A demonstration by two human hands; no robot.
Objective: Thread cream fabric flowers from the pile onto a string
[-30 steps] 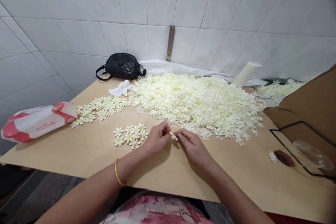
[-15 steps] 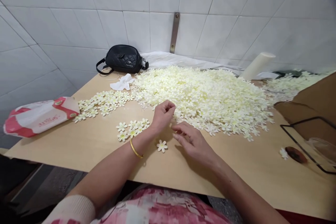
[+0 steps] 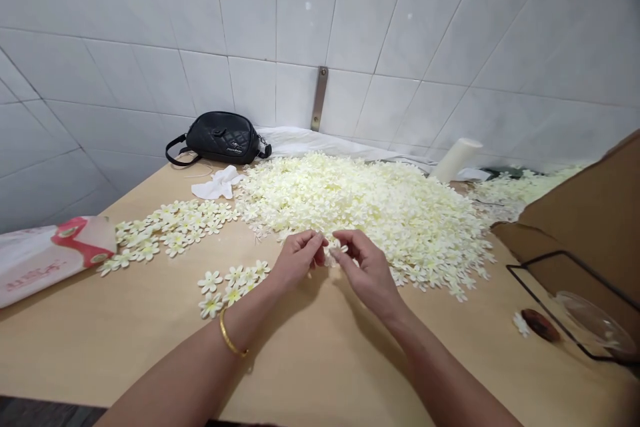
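Note:
Over the table, close to the front of the big flower pile, my two hands are held near each other. My right hand (image 3: 367,273) pinches a small white artificial flower (image 3: 337,250) between thumb and fingers. My left hand (image 3: 301,255) is closed beside it, thumb against the fingers; whatever it holds is hidden or too small to name. A heap of pale yellow-white artificial flowers (image 3: 360,203) lies just beyond both hands. Near my left wrist, several separate flowers (image 3: 211,281) lie face up, partly covered by the forearm.
More flowers (image 3: 175,223) spread from a red and white bag (image 3: 45,260) at the left. A black bag (image 3: 220,137) and a white tissue (image 3: 216,183) lie behind. At right stand a white roll (image 3: 456,159), cardboard (image 3: 575,213) and a black wire frame (image 3: 545,297).
The single flower that lay on the table between my arms is now in my right hand. My hands have come closer together, and the camera view has tilted up.

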